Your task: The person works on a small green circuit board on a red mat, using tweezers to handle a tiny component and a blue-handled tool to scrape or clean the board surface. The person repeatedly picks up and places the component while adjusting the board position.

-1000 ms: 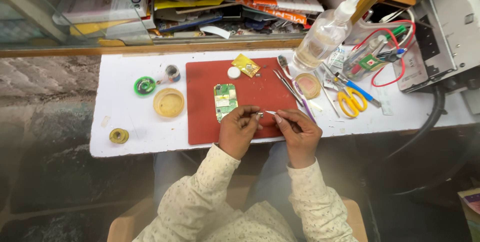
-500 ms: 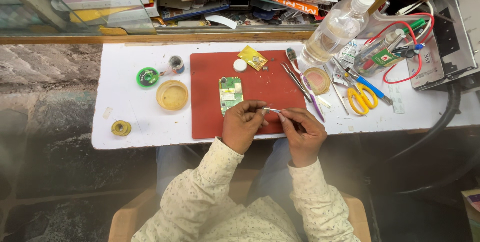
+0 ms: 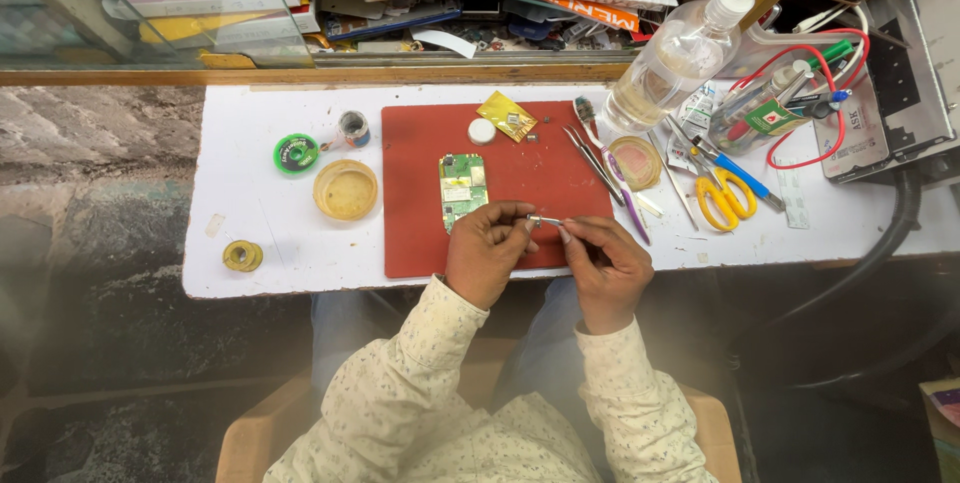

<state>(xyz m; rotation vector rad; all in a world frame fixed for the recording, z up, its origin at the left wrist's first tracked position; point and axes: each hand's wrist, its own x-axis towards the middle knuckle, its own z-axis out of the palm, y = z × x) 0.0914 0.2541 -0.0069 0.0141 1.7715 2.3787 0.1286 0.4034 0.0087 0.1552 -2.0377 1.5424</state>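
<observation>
Red mat [image 3: 500,193] on white bench: small metal part [image 3: 545,220] pinched between left hand [image 3: 487,248] and right hand [image 3: 605,263], lying crosswise, just beside green board [image 3: 463,186].

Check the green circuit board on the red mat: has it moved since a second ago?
No. The green circuit board keeps its place on the red mat, below the white cap.

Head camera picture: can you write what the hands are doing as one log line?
left hand: pinching small metal part | right hand: pinching same part | place: over red mat | green circuit board: on mat, untouched
</observation>
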